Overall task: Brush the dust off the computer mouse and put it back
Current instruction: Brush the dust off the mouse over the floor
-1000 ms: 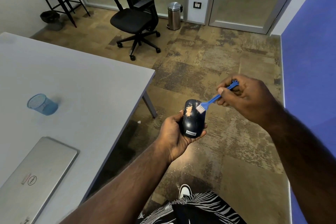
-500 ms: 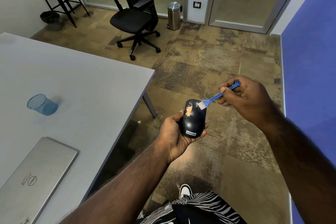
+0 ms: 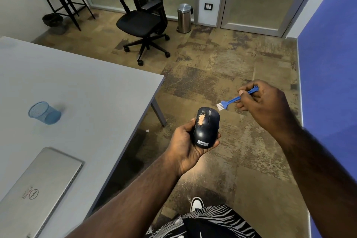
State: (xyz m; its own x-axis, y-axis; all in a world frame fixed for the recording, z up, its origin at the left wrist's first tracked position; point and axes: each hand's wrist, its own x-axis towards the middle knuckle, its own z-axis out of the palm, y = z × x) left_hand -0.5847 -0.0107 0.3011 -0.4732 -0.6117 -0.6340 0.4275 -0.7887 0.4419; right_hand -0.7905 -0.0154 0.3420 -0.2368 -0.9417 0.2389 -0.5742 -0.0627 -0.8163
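The light, rigid, smooth-shelled computer mouse (image 3: 206, 127) is cradled by its sides in the left hand (image 3: 185, 145) grip, while the blue brush (image 3: 234, 99) handle is pinched in the right hand (image 3: 264, 106), bristles just clear of it.

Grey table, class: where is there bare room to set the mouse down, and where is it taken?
On the grey table, the broad bare patch runs from the blue mesh cup across to the right edge and corner. A smaller strip lies between cup and closed laptop. The near left is taken by the laptop. The mouse sits in the left hand.
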